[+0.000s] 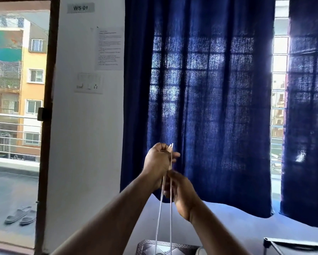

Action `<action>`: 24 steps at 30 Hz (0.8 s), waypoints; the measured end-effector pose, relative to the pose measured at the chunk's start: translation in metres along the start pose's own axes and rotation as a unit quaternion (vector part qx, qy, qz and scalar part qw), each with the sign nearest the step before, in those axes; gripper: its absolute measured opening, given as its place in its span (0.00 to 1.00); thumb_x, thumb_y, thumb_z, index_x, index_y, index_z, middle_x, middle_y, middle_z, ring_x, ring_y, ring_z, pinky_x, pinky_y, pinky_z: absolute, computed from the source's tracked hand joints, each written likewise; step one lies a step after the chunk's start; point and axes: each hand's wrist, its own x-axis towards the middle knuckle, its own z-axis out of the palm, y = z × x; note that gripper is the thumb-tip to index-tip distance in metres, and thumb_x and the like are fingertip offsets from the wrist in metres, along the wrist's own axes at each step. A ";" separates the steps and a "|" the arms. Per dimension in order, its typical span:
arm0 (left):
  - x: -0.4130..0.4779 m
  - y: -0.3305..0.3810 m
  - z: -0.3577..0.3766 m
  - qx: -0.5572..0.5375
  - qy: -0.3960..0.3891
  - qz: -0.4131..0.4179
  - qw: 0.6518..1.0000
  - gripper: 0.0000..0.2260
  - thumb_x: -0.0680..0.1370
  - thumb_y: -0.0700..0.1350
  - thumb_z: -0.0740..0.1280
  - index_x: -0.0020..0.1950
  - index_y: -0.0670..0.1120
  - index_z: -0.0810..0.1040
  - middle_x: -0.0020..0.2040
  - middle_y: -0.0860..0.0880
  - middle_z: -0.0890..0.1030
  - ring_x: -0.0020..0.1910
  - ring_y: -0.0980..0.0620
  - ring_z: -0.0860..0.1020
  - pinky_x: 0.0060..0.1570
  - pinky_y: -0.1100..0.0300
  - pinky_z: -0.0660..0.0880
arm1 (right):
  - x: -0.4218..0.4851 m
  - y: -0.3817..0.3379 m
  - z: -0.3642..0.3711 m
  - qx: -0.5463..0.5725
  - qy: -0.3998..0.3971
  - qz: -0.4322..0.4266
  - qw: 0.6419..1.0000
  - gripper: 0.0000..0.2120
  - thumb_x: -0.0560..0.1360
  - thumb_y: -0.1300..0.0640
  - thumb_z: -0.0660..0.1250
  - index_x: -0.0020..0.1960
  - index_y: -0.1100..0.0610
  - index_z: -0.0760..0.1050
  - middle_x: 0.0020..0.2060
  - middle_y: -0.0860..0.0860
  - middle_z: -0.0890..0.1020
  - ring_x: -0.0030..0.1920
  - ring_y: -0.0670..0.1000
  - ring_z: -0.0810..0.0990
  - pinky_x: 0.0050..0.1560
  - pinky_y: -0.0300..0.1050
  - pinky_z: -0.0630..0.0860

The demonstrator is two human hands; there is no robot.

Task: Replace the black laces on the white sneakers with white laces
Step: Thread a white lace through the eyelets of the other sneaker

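Mid-air, left hand above right hand, around lace.

Head-worn view, level toward curtain

Bare left hand and right hand, bare forearms.

Seen only as a sliver at the bottom edge: a dark surface with a glossy pattern, cropped by the frame. Carries a white rounded thing at its right end, too cut off to name. Farther left, out on the grey balcony floor, a pair of grey slippers, lying side by side, close together.
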 end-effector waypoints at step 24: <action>-0.103 -0.196 -0.037 0.366 -0.203 -0.001 0.908 0.10 0.71 0.37 0.67 0.38 0.53 0.81 0.34 0.57 0.81 0.35 0.58 0.79 0.46 0.54 0.81 | -0.055 0.086 -0.051 -0.318 0.125 -0.135 0.930 0.03 0.74 0.58 0.78 0.45 0.51 0.88 0.39 0.39 0.87 0.41 0.40 0.85 0.50 0.40 0.82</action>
